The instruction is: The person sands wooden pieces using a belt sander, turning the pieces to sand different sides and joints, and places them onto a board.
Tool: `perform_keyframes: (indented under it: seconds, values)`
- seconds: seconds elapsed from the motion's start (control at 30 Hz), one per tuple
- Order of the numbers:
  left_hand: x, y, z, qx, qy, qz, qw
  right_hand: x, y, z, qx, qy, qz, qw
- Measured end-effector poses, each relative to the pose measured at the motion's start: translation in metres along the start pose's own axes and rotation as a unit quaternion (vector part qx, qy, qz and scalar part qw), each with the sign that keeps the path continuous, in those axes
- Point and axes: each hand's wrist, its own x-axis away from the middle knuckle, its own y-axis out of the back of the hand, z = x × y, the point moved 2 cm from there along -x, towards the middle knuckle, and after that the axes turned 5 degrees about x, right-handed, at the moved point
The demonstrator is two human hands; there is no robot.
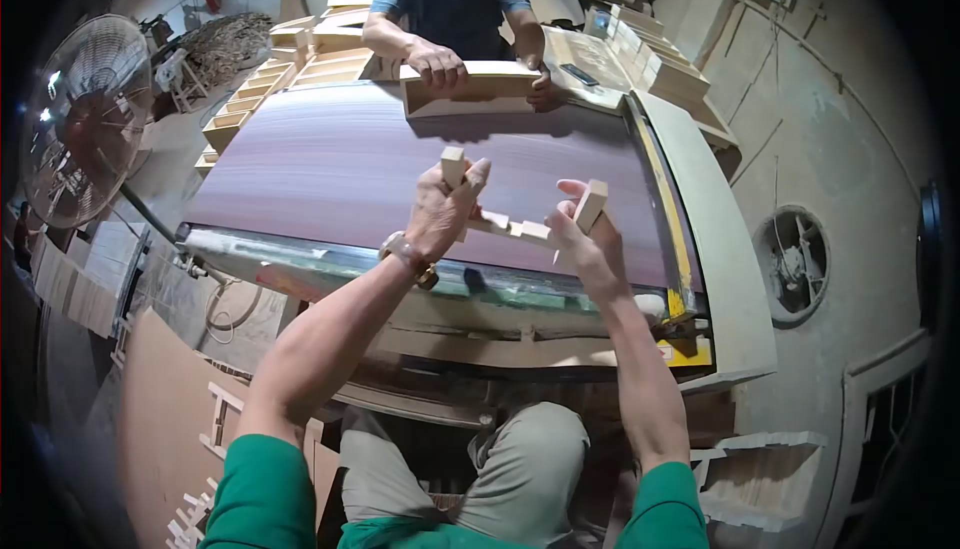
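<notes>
In the head view, your left hand [437, 211] was closed around 1 end of the wooden frame [530, 233], and your right hand [592, 254] gripped the opposite end, with 1 finger partly lifted away. The frame looked already joined, 2 end blocks with a notched bar between them; whether any work on it was left could not be told. It lay between your hands, over the near part of the purple belt [330, 159], and you could not tell if it touched. Across from you, a person [478, 24] held a box [480, 89] with 2 hands at the belt's far side
</notes>
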Motion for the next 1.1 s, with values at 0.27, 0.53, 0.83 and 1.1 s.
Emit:
perform_keyframes:
  seconds: [0.27,0.53,0.83,1.1]
  values:
    - [-0.054,-0.029,0.054,0.01,-0.005,0.0,1.0,-0.072,-0.002,-0.091,-0.068,-0.024,-0.219,0.973]
    - [-0.074,0.075,0.05,-0.008,-0.032,-0.065,0.997,-0.118,-0.108,-0.09,-0.016,0.047,-0.213,0.976]
    - [0.015,0.207,0.003,-0.074,-0.037,-0.191,0.978,-0.078,-0.212,-0.021,0.097,0.146,0.055,0.983]
    - [0.065,0.145,-0.068,-0.084,0.184,-0.11,0.973,0.002,-0.088,0.04,0.518,0.55,0.051,0.653]
